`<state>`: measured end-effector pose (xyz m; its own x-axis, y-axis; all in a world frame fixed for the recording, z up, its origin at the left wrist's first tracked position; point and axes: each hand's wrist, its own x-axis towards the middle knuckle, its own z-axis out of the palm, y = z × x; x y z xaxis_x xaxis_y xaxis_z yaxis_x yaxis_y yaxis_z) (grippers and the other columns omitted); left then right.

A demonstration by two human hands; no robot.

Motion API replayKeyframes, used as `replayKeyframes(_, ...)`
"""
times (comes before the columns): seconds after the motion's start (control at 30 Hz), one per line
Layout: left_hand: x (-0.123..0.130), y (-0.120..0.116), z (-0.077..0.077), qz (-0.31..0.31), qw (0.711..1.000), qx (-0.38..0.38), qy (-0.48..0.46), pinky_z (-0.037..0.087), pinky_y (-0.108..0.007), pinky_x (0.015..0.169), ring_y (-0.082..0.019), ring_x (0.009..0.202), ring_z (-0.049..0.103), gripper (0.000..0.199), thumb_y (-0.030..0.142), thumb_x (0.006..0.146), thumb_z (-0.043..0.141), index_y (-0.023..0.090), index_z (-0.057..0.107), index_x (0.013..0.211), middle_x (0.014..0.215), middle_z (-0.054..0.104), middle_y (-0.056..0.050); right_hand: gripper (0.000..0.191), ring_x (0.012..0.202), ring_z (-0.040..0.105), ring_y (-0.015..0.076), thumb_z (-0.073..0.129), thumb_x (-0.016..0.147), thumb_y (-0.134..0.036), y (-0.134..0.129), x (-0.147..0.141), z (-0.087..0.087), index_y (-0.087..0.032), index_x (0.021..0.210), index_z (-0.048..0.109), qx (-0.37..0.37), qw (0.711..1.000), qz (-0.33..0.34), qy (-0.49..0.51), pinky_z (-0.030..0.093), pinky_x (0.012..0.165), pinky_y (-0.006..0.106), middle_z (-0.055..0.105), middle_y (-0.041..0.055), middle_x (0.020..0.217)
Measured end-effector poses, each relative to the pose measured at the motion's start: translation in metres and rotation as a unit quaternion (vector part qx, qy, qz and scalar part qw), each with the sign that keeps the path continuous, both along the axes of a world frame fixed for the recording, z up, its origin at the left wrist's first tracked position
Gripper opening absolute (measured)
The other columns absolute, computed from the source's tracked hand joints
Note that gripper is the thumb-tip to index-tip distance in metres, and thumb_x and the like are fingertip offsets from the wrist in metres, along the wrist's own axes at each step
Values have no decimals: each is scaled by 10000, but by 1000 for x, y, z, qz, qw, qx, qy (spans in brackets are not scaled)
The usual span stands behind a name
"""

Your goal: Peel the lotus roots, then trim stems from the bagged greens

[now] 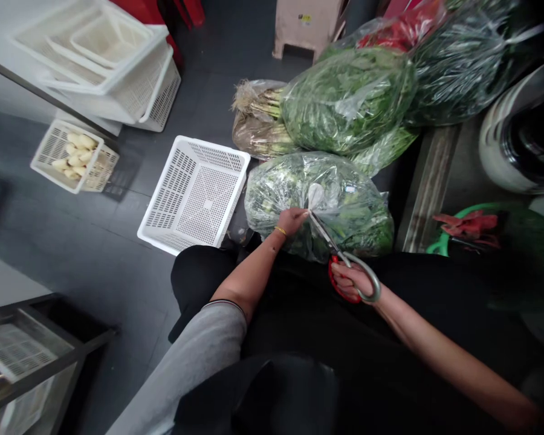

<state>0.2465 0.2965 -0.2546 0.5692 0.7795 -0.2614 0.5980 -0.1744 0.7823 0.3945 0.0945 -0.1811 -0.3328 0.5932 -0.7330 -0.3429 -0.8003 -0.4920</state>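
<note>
A clear plastic bag (358,211) full of leafy green vegetables lies on the floor in front of my knees. My left hand (292,221) is closed on the gathered plastic near the middle of its top. In my right hand (351,281) is a pair of scissors (329,238) with one red and one grey handle loop. Their blades point up and left, with the tips at the gathered plastic close to my left fingers. Whether the blades have cut the plastic I cannot tell. Left of the bag stands a white perforated basket (208,202) with nothing in it.
More bagged greens (349,99) are piled behind, some with roots showing. Stacked white baskets (149,109) stand at the back left, near a small basket (43,163) of pale vegetables. To the right are a green tub (439,244) and a ledge (428,187); a stool (306,27) is at the back.
</note>
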Motion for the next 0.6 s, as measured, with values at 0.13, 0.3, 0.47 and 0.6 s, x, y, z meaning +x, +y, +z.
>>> replayKeyframes(0.13,-12,7,-16,76,978,-164,-102,481,-274,844,-161,838,646,203,237,806,671,124,767,945,882,746,-48,487,280,158,25,686,763,-538,9,7,13,-227,594,352,48,991,34,124,177,242,151,269,-124,423)
replayKeyframes(0.3,-21,2,-18,154,952,-250,-84,483,-265,811,-122,716,613,205,185,751,691,117,769,928,769,730,-15,420,319,119,23,683,778,-535,53,21,51,-224,645,434,125,976,-72,163,195,285,149,262,-121,465)
replayKeyframes(0.47,-8,7,-13,149,975,-164,-23,481,-235,783,-129,757,628,156,202,785,645,117,768,833,765,724,-5,424,362,331,67,685,759,-583,45,48,60,-219,644,502,40,998,-46,24,376,362,224,374,-67,493)
replayKeyframes(0.6,4,10,-10,122,988,-92,27,478,-230,797,-154,831,658,178,215,819,622,122,769,855,826,743,-28,539,338,327,65,766,573,-681,20,38,54,-212,681,521,-58,997,39,-29,324,326,217,372,-83,455)
